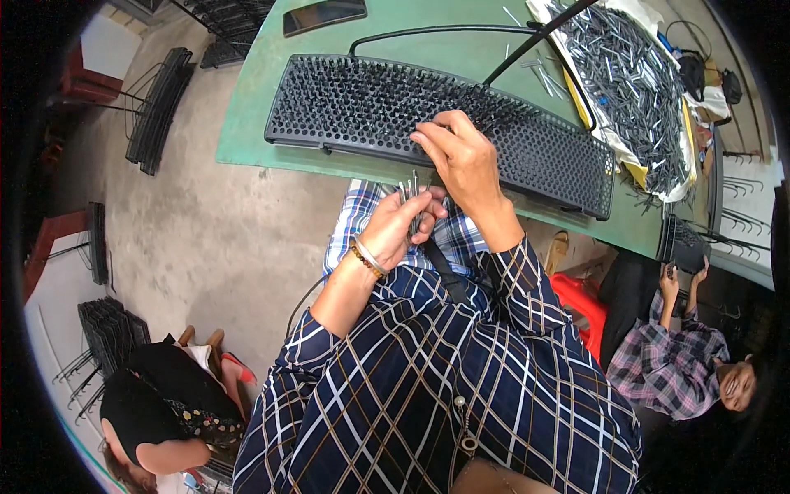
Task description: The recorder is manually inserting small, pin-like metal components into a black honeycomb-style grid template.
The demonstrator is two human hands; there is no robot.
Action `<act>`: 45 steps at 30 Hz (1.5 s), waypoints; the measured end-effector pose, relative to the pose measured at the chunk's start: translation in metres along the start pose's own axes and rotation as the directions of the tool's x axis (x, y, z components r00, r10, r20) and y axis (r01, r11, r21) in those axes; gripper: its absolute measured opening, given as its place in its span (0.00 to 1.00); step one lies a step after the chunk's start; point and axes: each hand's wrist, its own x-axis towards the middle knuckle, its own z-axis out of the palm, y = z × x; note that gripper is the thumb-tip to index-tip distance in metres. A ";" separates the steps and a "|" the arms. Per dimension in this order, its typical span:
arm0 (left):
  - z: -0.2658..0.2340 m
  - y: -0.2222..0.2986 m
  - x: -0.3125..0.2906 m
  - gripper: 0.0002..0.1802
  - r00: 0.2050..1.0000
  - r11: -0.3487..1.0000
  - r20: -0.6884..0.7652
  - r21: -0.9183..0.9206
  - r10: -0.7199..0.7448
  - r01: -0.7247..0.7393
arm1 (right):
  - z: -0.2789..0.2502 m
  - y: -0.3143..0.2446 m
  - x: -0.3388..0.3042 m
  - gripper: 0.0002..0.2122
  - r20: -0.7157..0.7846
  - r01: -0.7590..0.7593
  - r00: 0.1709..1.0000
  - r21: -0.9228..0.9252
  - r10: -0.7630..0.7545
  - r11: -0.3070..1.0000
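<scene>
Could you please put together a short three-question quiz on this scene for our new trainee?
1. True or false: the person's left hand is empty.
2. What lies on the green table beyond the left end of the black perforated rack?
A) a cup
B) a phone
C) a pair of scissors
3. Fill in the blank: the large heap of metal pins lies toward the person's ____ side.

Key:
1. False: the left hand holds a bunch of metal pins.
2. B
3. right
</scene>
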 end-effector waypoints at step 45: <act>-0.003 -0.001 0.000 0.13 0.996 0.995 0.031 -0.047 -0.083 0.084 | 0.002 0.005 -0.017 0.06 -0.172 -0.099 0.979 0.085 0.113 0.991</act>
